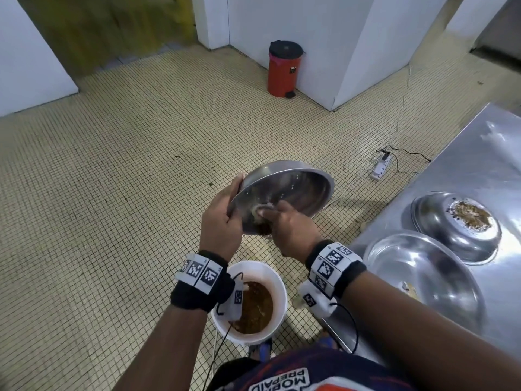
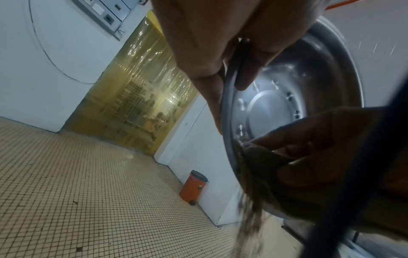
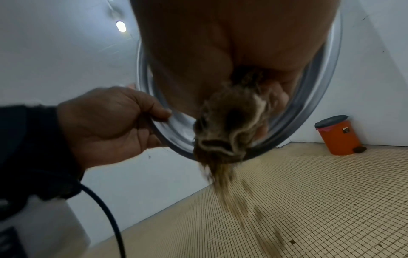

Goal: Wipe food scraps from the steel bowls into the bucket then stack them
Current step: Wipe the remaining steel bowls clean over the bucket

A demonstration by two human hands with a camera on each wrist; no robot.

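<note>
My left hand (image 1: 222,218) grips the left rim of a steel bowl (image 1: 296,187), thumb inside, and holds it tilted steeply above the white bucket (image 1: 277,280). My right hand (image 1: 284,227) pinches a soiled wad (image 1: 260,211) and presses it against the bowl's lower inner rim. In the left wrist view the bowl (image 2: 287,97) looks mostly bare, and brown scraps (image 2: 249,227) stream down off the wad (image 2: 258,157). In the right wrist view, scraps (image 3: 223,176) drop from the wad (image 3: 229,125) at the bowl's rim (image 3: 326,90). Brown slop fills the bucket's bottom.
A steel table (image 1: 479,153) stands at the right with two more bowls: a far one (image 1: 439,218) holding a patch of scraps, a near one (image 1: 417,275) almost bare. A red pedal bin (image 1: 283,69) stands by the far wall. A power strip (image 1: 382,166) lies on the tiled floor.
</note>
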